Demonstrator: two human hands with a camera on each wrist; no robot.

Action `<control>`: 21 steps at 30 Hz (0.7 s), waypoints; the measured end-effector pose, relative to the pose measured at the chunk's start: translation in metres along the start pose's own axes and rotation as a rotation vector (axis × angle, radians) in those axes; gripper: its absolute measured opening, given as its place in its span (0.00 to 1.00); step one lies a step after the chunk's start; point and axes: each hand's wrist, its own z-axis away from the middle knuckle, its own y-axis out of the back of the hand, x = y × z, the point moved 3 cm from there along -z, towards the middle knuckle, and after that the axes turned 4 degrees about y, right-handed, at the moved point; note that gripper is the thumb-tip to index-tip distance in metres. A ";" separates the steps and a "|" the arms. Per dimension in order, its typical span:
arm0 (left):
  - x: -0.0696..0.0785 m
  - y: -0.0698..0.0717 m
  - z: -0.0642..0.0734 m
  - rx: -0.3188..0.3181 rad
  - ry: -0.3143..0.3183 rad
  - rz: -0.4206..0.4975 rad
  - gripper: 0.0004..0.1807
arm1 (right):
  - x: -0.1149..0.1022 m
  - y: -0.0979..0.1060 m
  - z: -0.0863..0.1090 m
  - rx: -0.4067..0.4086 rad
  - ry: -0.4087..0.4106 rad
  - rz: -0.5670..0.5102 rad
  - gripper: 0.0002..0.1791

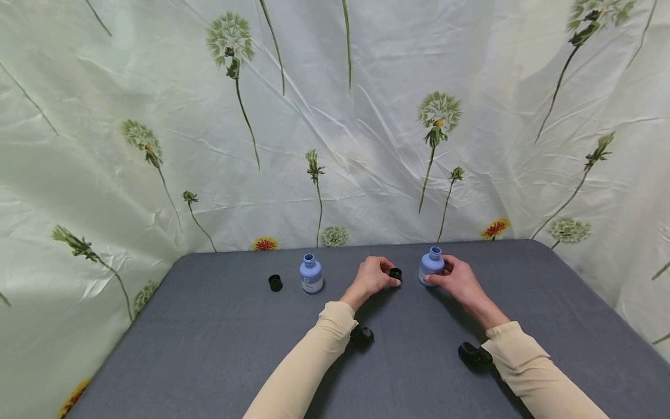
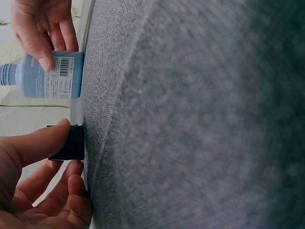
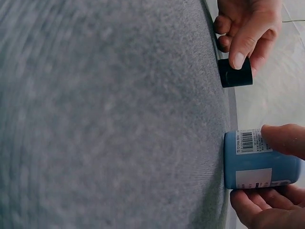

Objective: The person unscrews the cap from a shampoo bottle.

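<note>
My left hand (image 1: 373, 276) pinches a black bottle cap (image 1: 395, 273) between thumb and fingers, down at the table surface. In the left wrist view the same cap (image 2: 71, 143) shows its dark side against the cloth. To the right, my right hand (image 1: 460, 283) grips a blue bottle (image 1: 431, 266) by its body. That bottle stands upright with its threaded neck bare, and a barcode label shows on it in the right wrist view (image 3: 252, 160). A gap separates the held cap from the held bottle.
A second uncapped blue bottle (image 1: 311, 274) stands left of my left hand. Beside it on the table lies another black cap (image 1: 275, 283). Grey cloth covers the table (image 1: 220, 337), and a flower-print curtain (image 1: 366, 145) hangs along its back edge.
</note>
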 end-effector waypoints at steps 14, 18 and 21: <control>0.002 -0.002 0.004 0.000 -0.010 -0.015 0.18 | 0.002 0.002 0.004 -0.064 -0.023 0.070 0.37; 0.001 0.000 0.004 -0.023 -0.007 0.022 0.20 | 0.001 0.003 0.006 -0.059 -0.019 0.044 0.39; 0.000 0.004 0.006 -0.044 -0.005 0.049 0.19 | 0.000 0.005 0.009 -0.063 -0.030 0.015 0.41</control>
